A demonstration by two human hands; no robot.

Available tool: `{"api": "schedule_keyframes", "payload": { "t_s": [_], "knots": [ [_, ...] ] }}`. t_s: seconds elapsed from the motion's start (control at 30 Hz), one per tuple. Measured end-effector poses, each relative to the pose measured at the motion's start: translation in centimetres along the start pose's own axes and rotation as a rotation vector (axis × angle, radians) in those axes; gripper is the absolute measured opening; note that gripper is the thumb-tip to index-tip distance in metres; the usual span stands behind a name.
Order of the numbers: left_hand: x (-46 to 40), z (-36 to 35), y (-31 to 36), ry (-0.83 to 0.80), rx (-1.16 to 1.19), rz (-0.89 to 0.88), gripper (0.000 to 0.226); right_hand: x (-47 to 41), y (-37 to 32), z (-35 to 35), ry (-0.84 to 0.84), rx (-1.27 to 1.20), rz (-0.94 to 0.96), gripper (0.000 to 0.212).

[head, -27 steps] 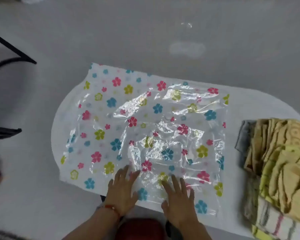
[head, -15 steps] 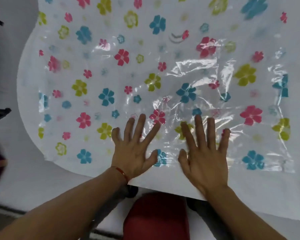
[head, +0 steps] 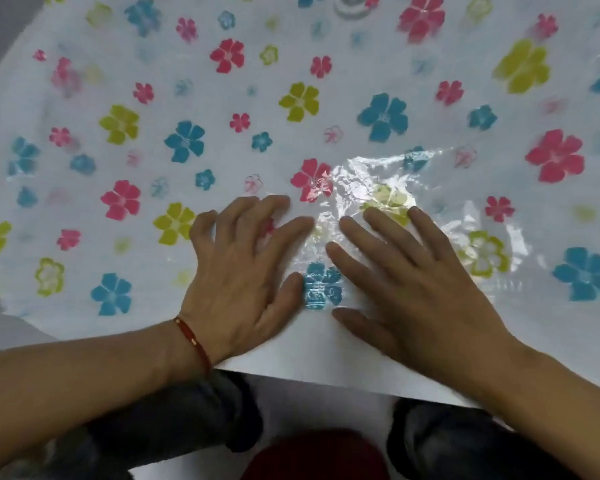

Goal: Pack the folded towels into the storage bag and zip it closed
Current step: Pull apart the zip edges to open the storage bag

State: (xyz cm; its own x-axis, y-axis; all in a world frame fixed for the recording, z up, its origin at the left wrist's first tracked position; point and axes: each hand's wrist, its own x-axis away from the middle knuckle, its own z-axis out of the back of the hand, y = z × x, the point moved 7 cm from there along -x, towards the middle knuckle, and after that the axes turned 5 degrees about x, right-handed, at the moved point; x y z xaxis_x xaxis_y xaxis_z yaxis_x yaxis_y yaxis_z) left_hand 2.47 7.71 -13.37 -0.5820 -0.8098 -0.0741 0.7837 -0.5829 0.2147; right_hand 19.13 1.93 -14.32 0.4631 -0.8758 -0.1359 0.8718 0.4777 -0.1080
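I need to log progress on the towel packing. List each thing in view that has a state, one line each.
storage bag: flat on the table, looks empty, no towels inside; whether it is zipped cannot be told.
left hand: open, palm down, pressing on the bag near its front edge.
right hand: open, palm down, fingers spread on the bag's crinkled shiny patch.
bracelet: worn on the left wrist.
table: covered mostly by the bag.

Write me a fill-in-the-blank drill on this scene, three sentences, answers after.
1. Both hands lie palm-down on the ___-printed bag.
2. The red string bracelet is on the ___ wrist.
3. The flower between the left hand and right hand is ___.

Answers: flower; left; blue
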Motion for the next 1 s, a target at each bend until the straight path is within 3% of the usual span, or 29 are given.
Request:
{"api": "schedule_keyframes", "payload": {
  "t_s": [0.17,0.27,0.4,0.6,0.7,0.77,0.83,1.0],
  "knots": [
    [1.3,1.4,1.7,0.121,0.107,-0.148,0.041,-0.8,-0.5,2.0,0.053,0.149,0.073,0.057],
    [1.7,1.8,2.3,0.086,0.084,-0.154,0.037,-1.0,-1.9,2.8,-0.047,0.156,0.060,0.052],
    [2.6,1.8,3.1,0.060,0.010,-0.195,0.034,0.0,-3.3,3.1,0.004,0.223,-0.079,0.046],
    [3.4,2.4,3.0,-0.015,0.021,-0.303,0.038,1.2,-4.4,4.1,0.113,0.122,-0.419,0.036],
    [3.9,3.0,2.4,0.102,0.086,-0.279,0.032,3.0,-5.7,4.6,0.368,-0.282,-0.744,0.032],
    [4.1,3.1,2.2,0.203,0.170,-0.218,0.029,3.5,-6.1,2.2,0.304,-0.757,-0.929,0.036],
    [4.2,3.4,1.9,0.311,0.250,-0.131,0.026,2.9,-7.2,0.3,0.189,-1.111,-0.976,0.036],
    [4.4,3.3,1.4,0.348,0.429,0.006,0.020,1.1,-6.4,-0.3,0.318,-1.337,-0.976,0.020]
  ]
}}
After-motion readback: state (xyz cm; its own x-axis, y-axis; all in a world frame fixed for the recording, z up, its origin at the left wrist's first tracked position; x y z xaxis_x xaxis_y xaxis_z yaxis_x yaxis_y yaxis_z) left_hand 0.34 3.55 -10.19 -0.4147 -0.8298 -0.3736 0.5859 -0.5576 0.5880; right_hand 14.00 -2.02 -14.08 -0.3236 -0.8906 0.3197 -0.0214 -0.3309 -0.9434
